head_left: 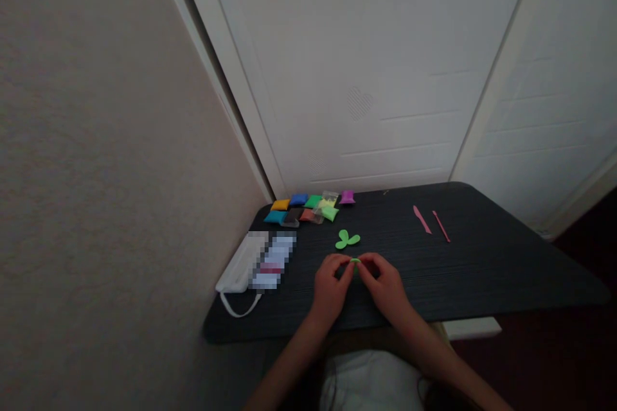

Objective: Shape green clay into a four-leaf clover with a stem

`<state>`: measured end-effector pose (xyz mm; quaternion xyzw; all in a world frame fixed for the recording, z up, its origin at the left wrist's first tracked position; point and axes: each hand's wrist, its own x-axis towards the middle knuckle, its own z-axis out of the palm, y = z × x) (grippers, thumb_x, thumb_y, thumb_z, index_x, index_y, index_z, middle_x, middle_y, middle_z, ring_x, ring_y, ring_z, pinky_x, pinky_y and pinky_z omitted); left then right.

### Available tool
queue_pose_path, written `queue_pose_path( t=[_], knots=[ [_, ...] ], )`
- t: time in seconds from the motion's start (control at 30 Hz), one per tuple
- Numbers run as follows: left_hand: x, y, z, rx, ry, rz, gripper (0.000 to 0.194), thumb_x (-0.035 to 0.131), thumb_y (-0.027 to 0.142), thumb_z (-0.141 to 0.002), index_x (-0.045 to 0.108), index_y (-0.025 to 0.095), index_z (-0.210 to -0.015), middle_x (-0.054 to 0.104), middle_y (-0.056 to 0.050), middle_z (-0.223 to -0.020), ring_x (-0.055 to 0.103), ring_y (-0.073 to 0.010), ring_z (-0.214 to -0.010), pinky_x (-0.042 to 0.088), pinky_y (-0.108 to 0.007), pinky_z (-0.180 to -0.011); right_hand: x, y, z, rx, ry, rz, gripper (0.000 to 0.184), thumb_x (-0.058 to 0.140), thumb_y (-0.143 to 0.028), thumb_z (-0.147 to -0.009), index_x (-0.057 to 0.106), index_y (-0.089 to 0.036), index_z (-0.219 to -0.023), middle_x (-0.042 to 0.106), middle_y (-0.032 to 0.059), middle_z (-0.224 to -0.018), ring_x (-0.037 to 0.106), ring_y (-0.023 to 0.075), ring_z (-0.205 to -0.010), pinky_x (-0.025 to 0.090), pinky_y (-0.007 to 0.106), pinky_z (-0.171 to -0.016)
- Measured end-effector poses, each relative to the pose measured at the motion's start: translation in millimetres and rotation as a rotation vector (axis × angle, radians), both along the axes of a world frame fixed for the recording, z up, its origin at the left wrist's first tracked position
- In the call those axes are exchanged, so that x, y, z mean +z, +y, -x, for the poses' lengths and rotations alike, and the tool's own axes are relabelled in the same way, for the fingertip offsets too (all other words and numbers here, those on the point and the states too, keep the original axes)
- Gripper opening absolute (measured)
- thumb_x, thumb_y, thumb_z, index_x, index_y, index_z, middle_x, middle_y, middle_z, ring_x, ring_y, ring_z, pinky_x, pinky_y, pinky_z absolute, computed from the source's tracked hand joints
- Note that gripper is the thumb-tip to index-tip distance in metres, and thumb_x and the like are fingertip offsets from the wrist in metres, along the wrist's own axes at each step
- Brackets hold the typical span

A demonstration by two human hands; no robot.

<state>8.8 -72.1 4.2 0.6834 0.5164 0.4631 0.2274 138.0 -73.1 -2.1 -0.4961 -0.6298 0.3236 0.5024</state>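
Between the fingertips of both hands is a small piece of light green modelling clay (355,261). My left hand (332,282) pinches it from the left, and my right hand (382,281) pinches it from the other side. Fingers cover most of the piece, so its full shape is hidden. Just beyond the fingertips, a three-lobed green clay leaf shape (347,240) lies flat on the dark table (405,257), apart from both hands.
Several coloured clay packets (299,200) lie at the back left. A pink plastic knife (422,219) and a thin pink modelling stick (441,226) rest to the right. On the left are a blurred phone (274,262), a white power bank (237,270) and a white cable (236,314).
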Motion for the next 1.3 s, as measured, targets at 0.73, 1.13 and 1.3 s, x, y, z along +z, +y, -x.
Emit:
queue_pose_path(
  t=[0.73,1.13,1.3],
  knots=[
    [-2.8,1.8,-1.3,-0.015,0.054,0.042,0.017,0.046,0.029,-0.078,0.057,0.018,-0.083,0.058,-0.003,-0.083,0.052,-0.0137,-0.078,0.04,-0.026,-0.068,-4.6,2.2,-0.1,0.053,0.04,0.011,0.019,0.046,-0.03,-0.078,0.056,-0.021,-0.091,0.06,0.0026,-0.085,0.055,0.0157,-0.075,0.043,0.028,-0.07],
    [-1.6,-0.1,-0.4,0.027,0.03,0.001,0.015,0.047,0.027,-0.076,0.058,0.018,-0.08,0.059,-0.002,-0.079,0.053,-0.0134,-0.075,0.04,-0.026,-0.067,-2.0,-0.2,-0.5,0.079,0.057,0.009,0.016,0.046,-0.03,-0.078,0.055,-0.02,-0.087,0.06,0.0015,-0.081,0.055,0.0147,-0.073,0.043,0.027,-0.068],
    [0.7,-1.7,-0.9,0.042,0.007,-0.008,0.014,0.046,0.025,-0.076,0.057,0.018,-0.079,0.057,-0.002,-0.078,0.053,-0.0131,-0.075,0.04,-0.026,-0.066,-2.0,-0.4,0.2,0.075,0.031,-0.001,0.017,0.046,-0.03,-0.078,0.055,-0.02,-0.086,0.06,0.0021,-0.08,0.055,0.0153,-0.073,0.043,0.028,-0.068]
  ],
)
